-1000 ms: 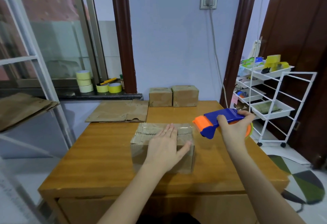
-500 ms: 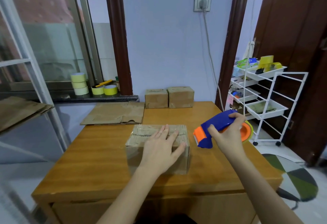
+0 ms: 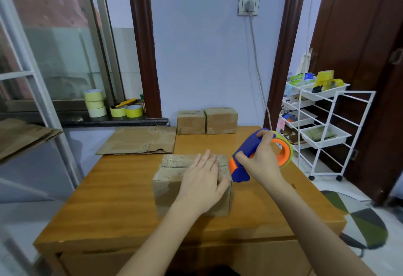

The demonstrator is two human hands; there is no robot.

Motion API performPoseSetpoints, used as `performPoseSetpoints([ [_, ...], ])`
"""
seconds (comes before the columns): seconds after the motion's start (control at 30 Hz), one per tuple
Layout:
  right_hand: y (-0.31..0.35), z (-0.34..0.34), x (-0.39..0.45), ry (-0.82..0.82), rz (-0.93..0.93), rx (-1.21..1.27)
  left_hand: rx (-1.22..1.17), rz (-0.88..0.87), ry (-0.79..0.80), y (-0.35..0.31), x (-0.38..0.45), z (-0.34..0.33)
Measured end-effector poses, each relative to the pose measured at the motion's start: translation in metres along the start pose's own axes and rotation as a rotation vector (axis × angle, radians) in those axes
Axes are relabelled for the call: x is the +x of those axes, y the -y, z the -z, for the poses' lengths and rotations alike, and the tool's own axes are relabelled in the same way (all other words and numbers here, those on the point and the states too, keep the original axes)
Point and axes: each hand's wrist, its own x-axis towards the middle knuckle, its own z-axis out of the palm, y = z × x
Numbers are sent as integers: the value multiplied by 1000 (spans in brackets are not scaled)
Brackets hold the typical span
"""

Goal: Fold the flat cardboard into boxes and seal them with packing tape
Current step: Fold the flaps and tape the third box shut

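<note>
Centrally, just below the middle of the frame, a folded cardboard box (image 3: 174,179) sits on a wooden table (image 3: 104,199), its top flaps closed. The left hand (image 3: 202,185) lies flat on the right part of the box top, fingers straight and close together pointing toward the far edge, thumb spread out to the right near the box's right edge. Just right of the box, the right hand (image 3: 259,162) grips a blue and orange tape dispenser (image 3: 242,166), fingers curled over its blue handle and thumb wrapped underneath; the dispenser's orange nose touches or nearly touches the upper right edge of the box, and which of the two cannot be told. An orange-cored tape roll (image 3: 284,151) sits at the dispenser's rear, toward the right of the frame. Farther up the table, a flat cardboard sheet (image 3: 139,140) lies at the left, and two finished boxes (image 3: 207,121) stand side by side against the wall. At middle left, several tape rolls (image 3: 96,103) rest on the window sill. A white wire cart (image 3: 322,131) stands at the right of the frame.
</note>
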Motion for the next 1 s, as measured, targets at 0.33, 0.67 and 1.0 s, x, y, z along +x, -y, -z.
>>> performPoseSetpoints([
  [0.33, 4, -11, 18, 77, 31, -129, -118, -38, 87, -3, 12, -5],
  [0.67, -2, -16, 31, 116, 16, -164, -43, -62, 53, -4, 11, -5],
  [1.0, 1, -20, 42, 158, -42, -223, -51, -65, 46, -6, 11, -5],
])
